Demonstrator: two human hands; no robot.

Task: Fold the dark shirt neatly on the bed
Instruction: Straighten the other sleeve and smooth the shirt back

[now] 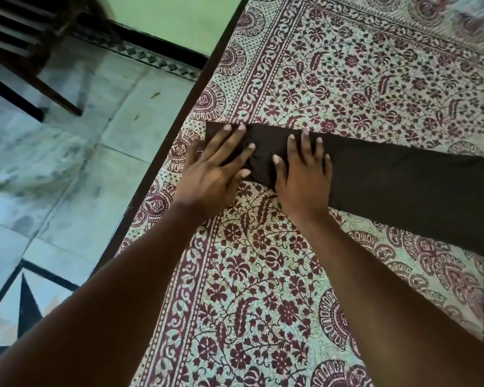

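Both flat: L hand, R hand press dark shirt end.

My left hand lies flat with fingers spread on the narrow end of the dark shirt, close to the edge of the bed. My right hand presses down just beside it, fingers straight on the cloth. The shirt stretches away to my right across the patterned bedspread. Off the bed's edge I see tiled floor and a dark wooden chair.
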